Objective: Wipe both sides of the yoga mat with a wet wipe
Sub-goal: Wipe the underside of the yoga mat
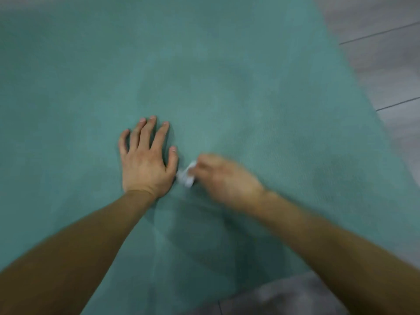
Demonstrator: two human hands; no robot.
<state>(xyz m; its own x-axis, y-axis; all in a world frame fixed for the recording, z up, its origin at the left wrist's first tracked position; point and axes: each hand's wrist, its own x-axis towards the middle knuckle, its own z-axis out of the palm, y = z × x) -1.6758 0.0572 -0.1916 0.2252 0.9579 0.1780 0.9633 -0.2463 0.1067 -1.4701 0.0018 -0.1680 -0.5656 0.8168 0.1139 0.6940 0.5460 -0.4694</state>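
Teal yoga mat (pixel 204 64), flat, faintly smudged; crumpled white wet wipe (pixel 186 175).

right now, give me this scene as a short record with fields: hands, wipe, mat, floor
left hand: left hand lies flat on the mat, fingers spread
right hand: right hand, blurred, holds the wipe
wipe: white wipe, crumpled, on the mat between the hands
mat: green mat spread on the floor
floor: grey floor at the right
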